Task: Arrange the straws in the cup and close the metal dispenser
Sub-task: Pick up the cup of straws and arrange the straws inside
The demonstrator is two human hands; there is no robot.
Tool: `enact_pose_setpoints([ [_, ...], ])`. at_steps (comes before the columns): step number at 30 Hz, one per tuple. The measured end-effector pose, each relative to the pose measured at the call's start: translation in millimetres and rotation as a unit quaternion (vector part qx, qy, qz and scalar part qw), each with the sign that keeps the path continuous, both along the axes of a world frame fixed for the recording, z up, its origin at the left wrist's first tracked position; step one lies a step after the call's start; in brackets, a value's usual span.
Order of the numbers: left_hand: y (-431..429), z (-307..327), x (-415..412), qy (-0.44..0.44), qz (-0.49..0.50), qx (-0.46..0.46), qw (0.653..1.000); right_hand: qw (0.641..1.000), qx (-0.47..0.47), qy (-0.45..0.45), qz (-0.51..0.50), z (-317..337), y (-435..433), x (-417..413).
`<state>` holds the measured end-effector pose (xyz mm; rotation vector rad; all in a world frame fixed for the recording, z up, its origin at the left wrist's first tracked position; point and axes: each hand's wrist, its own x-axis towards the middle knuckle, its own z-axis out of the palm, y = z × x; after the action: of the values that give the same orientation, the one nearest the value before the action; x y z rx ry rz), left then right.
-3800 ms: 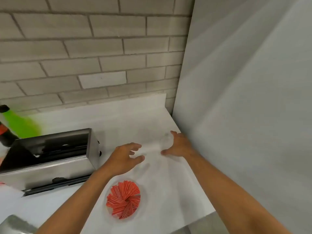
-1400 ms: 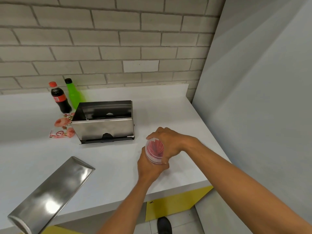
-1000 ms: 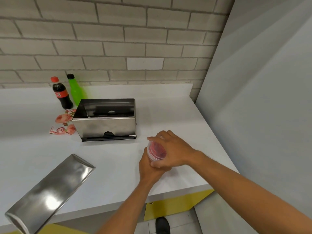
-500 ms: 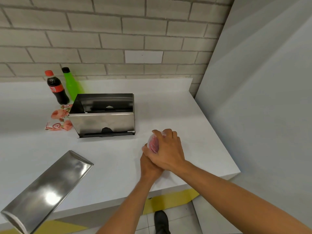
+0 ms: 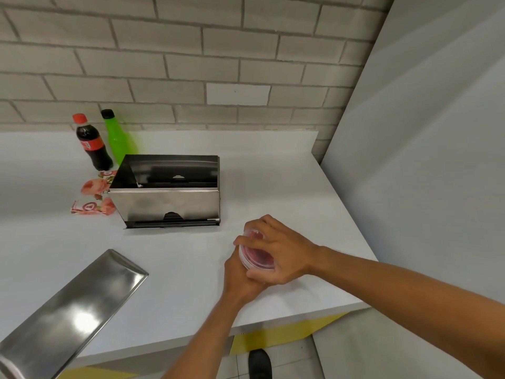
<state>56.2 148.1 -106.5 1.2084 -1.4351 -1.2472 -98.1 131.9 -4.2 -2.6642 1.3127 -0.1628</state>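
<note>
A clear plastic cup (image 5: pixel 257 257) packed with red straws is held above the white counter (image 5: pixel 177 272), its mouth tipped toward me. My left hand (image 5: pixel 237 280) grips the cup from below and behind. My right hand (image 5: pixel 281 253) wraps over its rim from the right, fingers across the top. The metal dispenser (image 5: pixel 169 194) stands open-topped behind and to the left of the cup. Its loose metal lid (image 5: pixel 68 315) lies flat at the counter's front left.
A cola bottle (image 5: pixel 91 144) and a green bottle (image 5: pixel 117 138) stand by the brick wall. Pink wrapped packets (image 5: pixel 93 198) lie left of the dispenser. A grey panel (image 5: pixel 423 160) walls off the right side. The counter's front edge runs just below my hands.
Both hands took the cup of straws off the counter and lifted it. Over the last second my right hand shifted over the rim, and the cup's mouth shows again.
</note>
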Motion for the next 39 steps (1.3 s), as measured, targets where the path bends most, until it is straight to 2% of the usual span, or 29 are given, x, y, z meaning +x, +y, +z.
enact_pose_setpoints([
  [4, 0.4, -1.7, 1.4, 0.000, -0.007, -0.008, 1.000, 1.000, 0.005, -0.008, -0.012, -2.4, 3.1, 1.8],
  [9, 7.7, -1.5, -7.8, -0.012, 0.032, -0.011, 0.999, 0.991, 0.006, -0.047, -0.124, -8.7, 18.0, 16.6],
  [12, 11.5, 2.4, -13.7, -0.036, 0.057, 0.003, 0.998, 0.976, -0.002, -0.038, -0.213, -9.4, 26.2, 33.4],
  [16, 12.6, -3.4, -19.7, -0.020, 0.080, 0.044, 0.996, 0.937, -0.018, -0.025, -0.347, -12.8, 31.4, 58.8],
  [19, 14.9, -6.2, -21.9, -0.029, 0.064, 0.056, 0.996, 0.926, 0.002, -0.013, -0.376, -10.8, 28.2, 66.7],
  [21, 15.2, -1.4, -20.8, -0.033, 0.059, 0.047, 0.997, 0.936, 0.033, -0.023, -0.351, -4.6, 27.4, 59.8],
  [23, 13.4, 4.3, -16.7, -0.030, 0.050, 0.032, 0.998, 0.955, 0.087, -0.017, -0.284, 9.5, 24.9, 42.7],
  [27, 9.8, 0.0, -4.1, -0.044, 0.031, 0.041, 0.998, 0.966, 0.187, 0.059, -0.166, 45.6, 11.3, 14.5],
  [32, 6.3, -1.2, -1.2, -0.046, 0.022, 0.050, 0.997, 0.958, 0.209, 0.175, -0.084, 67.4, -10.7, 24.8],
  [39, 5.1, -3.4, 5.6, -0.014, 0.000, 0.060, 0.998, 0.952, 0.219, 0.210, 0.025, 77.8, -20.3, 23.4],
])
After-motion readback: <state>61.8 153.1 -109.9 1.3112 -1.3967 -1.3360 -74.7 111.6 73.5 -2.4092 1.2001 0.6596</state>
